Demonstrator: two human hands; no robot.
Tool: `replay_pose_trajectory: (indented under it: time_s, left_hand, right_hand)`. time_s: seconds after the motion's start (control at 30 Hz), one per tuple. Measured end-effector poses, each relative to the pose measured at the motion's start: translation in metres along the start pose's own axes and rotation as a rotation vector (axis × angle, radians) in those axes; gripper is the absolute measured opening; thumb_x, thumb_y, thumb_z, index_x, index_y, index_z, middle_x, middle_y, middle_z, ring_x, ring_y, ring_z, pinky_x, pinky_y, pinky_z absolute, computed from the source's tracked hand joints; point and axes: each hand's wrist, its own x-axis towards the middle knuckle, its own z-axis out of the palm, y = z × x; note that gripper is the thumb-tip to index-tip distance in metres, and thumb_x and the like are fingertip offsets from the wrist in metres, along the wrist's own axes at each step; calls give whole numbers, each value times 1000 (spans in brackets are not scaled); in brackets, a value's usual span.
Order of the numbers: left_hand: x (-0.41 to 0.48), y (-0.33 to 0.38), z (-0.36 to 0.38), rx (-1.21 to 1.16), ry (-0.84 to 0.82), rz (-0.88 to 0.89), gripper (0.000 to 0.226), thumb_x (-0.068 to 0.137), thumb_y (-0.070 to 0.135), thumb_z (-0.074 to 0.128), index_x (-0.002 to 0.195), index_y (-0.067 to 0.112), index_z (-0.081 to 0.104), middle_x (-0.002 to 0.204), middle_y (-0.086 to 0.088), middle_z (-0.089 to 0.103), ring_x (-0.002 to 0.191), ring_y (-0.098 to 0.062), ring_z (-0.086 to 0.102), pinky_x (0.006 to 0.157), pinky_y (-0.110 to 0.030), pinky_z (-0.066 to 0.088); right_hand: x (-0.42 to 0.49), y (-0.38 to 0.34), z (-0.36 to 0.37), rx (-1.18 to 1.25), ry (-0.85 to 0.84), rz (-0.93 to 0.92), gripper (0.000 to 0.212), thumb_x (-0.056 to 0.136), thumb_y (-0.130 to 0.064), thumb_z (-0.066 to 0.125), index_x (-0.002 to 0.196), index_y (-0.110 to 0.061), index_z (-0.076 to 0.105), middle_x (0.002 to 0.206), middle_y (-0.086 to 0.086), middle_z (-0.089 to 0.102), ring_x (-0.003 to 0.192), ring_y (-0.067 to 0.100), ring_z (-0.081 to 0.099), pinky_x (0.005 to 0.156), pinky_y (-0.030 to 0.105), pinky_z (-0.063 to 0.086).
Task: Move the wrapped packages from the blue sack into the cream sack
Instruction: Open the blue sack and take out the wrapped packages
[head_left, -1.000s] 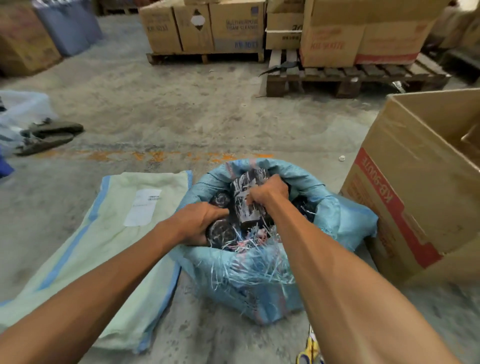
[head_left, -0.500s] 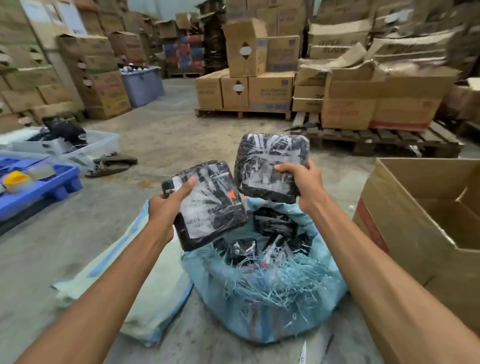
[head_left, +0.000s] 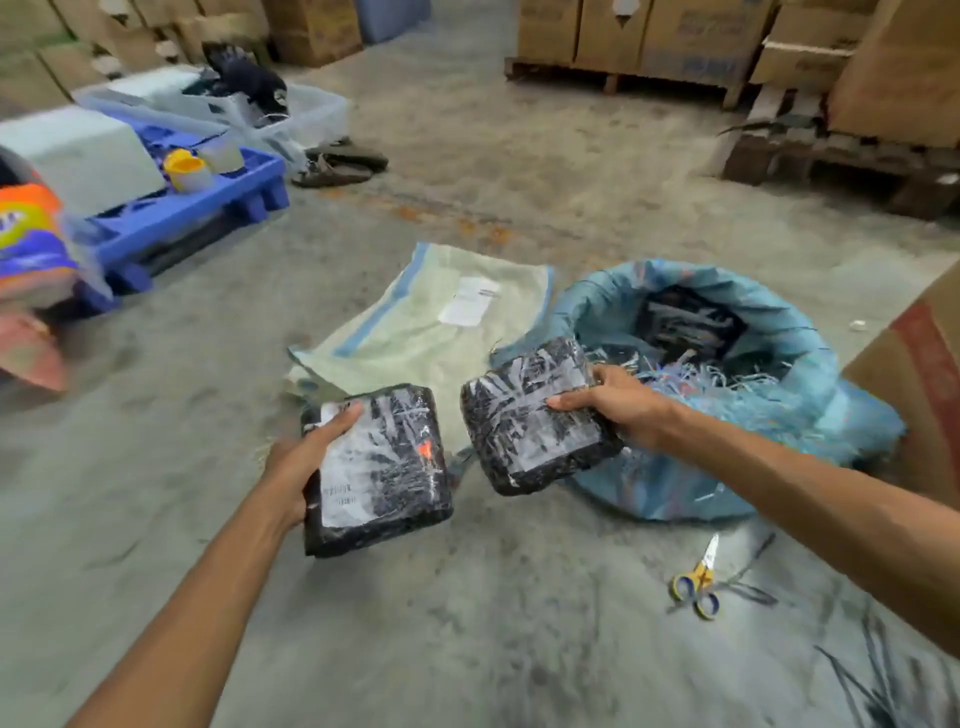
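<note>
One black wrapped package (head_left: 382, 467) is gripped in the left hand (head_left: 301, 457), a second package (head_left: 535, 415) in the right hand (head_left: 618, 402), both carried just beside the blue sack (head_left: 810, 410). The cream sack (head_left: 415, 332), left of it, lies flat on the concrete floor (head_left: 467, 623); its mouth apparently needs opening next. Scissors (head_left: 696, 582) lie in front of the blue sack, cardboard boxes (head_left: 623, 31) well behind.

Both bare forearms are extended forward from the lower edge of the view. The left hand (head_left: 304, 457) is curled round a wrapped package (head_left: 382, 467), thumb laid on top toward 1 o'clock. The right hand (head_left: 618, 402) is clamped on a second package (head_left: 535, 415), thumb pointed toward 9 o'clock.
</note>
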Motion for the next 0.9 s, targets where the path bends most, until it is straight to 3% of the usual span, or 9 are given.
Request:
replay_pose_trajectory:
  time_s: [0.13, 0.3, 0.37, 0.43, 0.53, 0.63, 0.7, 0.8, 0.9]
  left_hand:
    - [0, -66, -39, 159, 0, -144, 77, 50, 55, 92, 103, 3, 72, 92, -16, 74, 84, -34, 72, 77, -42, 58]
    - [13, -104, -60, 156, -12, -226, 62, 59, 46, 91, 98, 1, 73, 83, -16, 76, 76, -32, 73, 65, -36, 59]
    - [23, -111, -58, 158, -4, -241, 59, 60, 44, 91, 96, 2, 72, 76, -10, 76, 69, -25, 73, 58, -30, 57]
    - [38, -120, -57, 160, 4, -258, 67, 53, 53, 92, 97, 6, 73, 80, -8, 77, 73, -25, 75, 67, -35, 60]
    - [60, -130, -50, 249, 50, -233, 72, 51, 66, 87, 96, 11, 73, 83, -7, 77, 76, -26, 75, 73, -40, 61]
    - [65, -120, -36, 537, 159, -85, 65, 70, 63, 77, 97, 5, 69, 95, -14, 72, 90, -30, 68, 73, -36, 56]
    - [60, -103, -19, 751, 263, 71, 68, 79, 50, 76, 122, 1, 56, 123, -20, 57, 114, -36, 55, 92, -45, 50]
    - [50, -58, 10, 927, 305, 348, 63, 84, 33, 71, 135, 7, 46, 134, -19, 48, 123, -36, 46, 100, -48, 41]
    - [42, 6, 71, 830, 95, 653, 40, 85, 27, 70, 122, 13, 60, 113, -11, 59, 108, -29, 56, 86, -38, 43]
  right_hand:
    - [-9, 66, 33, 44, -78, 147, 97, 21, -39, 101, 107, -3, 72, 105, 17, 76, 96, 33, 73, 89, 45, 58]
    - [-21, 121, 79, 156, -55, 269, 102, 23, -36, 101, 113, -1, 71, 109, 16, 75, 101, 33, 72, 97, 46, 54]
    - [-23, 133, 92, 201, -26, 313, 83, 44, -30, 98, 117, -2, 69, 111, 16, 74, 103, 32, 71, 99, 46, 53]
    - [-23, 138, 106, 239, 18, 362, 51, 74, -16, 83, 120, -1, 68, 109, 14, 75, 103, 31, 71, 98, 46, 54]
    - [-17, 145, 119, 56, 131, 334, 38, 87, -15, 75, 123, -6, 66, 108, 8, 76, 100, 25, 72, 97, 44, 55]
    - [-8, 123, 116, -652, 113, 272, 51, 86, -50, 71, 118, -10, 65, 117, 7, 69, 109, 25, 64, 97, 36, 52]
    - [-6, 85, 106, -1126, 3, 279, 54, 89, -58, 62, 107, -8, 65, 114, 12, 67, 104, 29, 61, 86, 33, 51]
    - [-2, 10, 80, -1079, -45, 141, 25, 94, -29, 62, 102, -8, 73, 96, 7, 74, 78, 20, 70, 71, 26, 55]
    - [-14, -68, 22, -1019, 164, -91, 25, 91, -15, 57, 109, -14, 73, 91, 4, 72, 85, 21, 72, 73, 26, 54]
